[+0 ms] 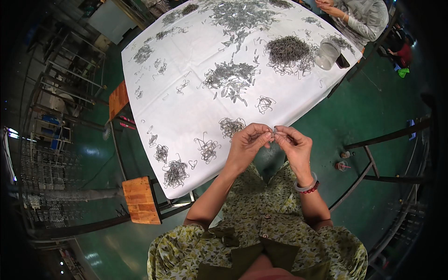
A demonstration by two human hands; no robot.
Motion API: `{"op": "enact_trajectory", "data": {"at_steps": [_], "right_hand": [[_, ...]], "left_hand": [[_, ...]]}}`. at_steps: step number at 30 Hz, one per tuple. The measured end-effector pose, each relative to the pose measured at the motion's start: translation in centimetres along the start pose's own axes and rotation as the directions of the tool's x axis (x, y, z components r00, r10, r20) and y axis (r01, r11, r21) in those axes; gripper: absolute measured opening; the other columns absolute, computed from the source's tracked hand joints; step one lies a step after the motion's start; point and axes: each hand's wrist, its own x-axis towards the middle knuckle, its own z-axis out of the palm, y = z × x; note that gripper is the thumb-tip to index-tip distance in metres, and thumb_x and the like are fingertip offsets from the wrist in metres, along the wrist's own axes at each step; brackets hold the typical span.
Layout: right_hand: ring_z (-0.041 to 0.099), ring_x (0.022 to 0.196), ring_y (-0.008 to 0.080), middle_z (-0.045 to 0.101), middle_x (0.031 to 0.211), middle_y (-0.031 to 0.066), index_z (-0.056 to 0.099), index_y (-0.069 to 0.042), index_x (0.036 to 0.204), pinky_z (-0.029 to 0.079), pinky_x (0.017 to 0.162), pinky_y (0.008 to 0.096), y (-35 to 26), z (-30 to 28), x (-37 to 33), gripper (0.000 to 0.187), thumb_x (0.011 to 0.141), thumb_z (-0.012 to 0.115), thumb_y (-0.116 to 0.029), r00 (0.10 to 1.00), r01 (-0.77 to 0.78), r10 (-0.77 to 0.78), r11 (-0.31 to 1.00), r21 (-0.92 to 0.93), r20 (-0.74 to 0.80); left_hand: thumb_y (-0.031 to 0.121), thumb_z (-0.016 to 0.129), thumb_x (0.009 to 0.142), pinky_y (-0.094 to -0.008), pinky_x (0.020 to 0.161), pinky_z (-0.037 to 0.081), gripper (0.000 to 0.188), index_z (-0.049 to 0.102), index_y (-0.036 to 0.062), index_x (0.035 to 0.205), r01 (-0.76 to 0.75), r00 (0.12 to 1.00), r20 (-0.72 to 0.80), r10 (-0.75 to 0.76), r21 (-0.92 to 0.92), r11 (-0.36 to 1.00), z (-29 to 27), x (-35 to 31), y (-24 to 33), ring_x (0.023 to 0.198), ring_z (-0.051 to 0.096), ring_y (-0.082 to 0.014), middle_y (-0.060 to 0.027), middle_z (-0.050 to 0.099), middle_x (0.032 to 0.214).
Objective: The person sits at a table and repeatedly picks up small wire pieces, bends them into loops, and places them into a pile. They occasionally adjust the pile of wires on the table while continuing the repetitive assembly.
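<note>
My left hand [249,143] and my right hand [296,145] meet just beyond the near edge of the white-covered table [196,105]. Fingertips of both are pinched around a small grey metal piece [274,132]; its exact shape is mostly hidden. Close to my left hand lies a small pile of bent wire hooks [232,126], with a looser hook cluster [207,149] to its left. Farther in is a heap of short, flat, shiny metal strips [232,78]. A few loose hooks [265,104] lie between that heap and my hands.
A big dark hook heap [288,50], a clear plastic jar [328,54] and a dark flat object [343,61] occupy the right side. Another person [361,18] works at the far right corner. Wooden stools [141,199] stand left; cups [342,166] are on the green floor.
</note>
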Motion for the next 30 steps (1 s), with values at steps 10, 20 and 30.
{"op": "enact_trajectory", "data": {"at_steps": [10, 20, 30], "right_hand": [[0.058, 0.072, 0.01, 0.063, 0.078, 0.0062, 0.067, 0.004, 0.095, 0.047, 0.065, 0.0221, 0.3, 0.0, 0.3, 0.016, 0.079, 0.066, 0.006, 0.983, 0.18, -0.18, 0.953, -0.244, 0.019], [0.058, 0.072, 0.0137, 0.066, 0.086, 0.0108, 0.064, 0.006, 0.103, 0.046, 0.063, 0.0237, 0.7, -1.5, 9.7, 0.018, 0.087, 0.056, 0.003, 0.935, 0.345, -0.347, 0.853, -0.392, 0.067], [0.059, 0.09, 0.0336, 0.062, 0.09, 0.0184, 0.063, 0.003, 0.092, 0.05, 0.079, 0.0381, 7.5, 4.0, 34.9, 0.024, 0.073, 0.05, 0.011, 0.615, 0.783, -0.187, 0.028, -0.621, 0.766]], "left_hand": [[0.006, 0.062, 0.088, -0.0264, 0.085, 0.048, 0.01, 0.063, 0.002, 0.096, -0.072, 0.993, -0.082, 0.084, 0.146, 0.987, -0.2, 1.2, -2.1, 0.094, 0.056, -0.0116, -0.0046, 0.055, 0.104], [0.003, 0.054, 0.092, -0.0286, 0.087, 0.047, 0.006, 0.056, -0.0001, 0.096, -0.117, 0.985, -0.115, 0.128, 0.1, 0.988, -0.9, 2.3, -3.5, 0.095, 0.06, -0.0146, -0.0092, 0.065, 0.098], [-0.003, 0.053, 0.091, -0.0274, 0.079, 0.05, 0.01, 0.055, -0.0009, 0.1, -0.168, 0.984, -0.023, 0.176, 0.196, 0.966, -3.4, 2.8, -5.0, 0.09, 0.06, -0.0156, -0.0114, 0.064, 0.097]]}}
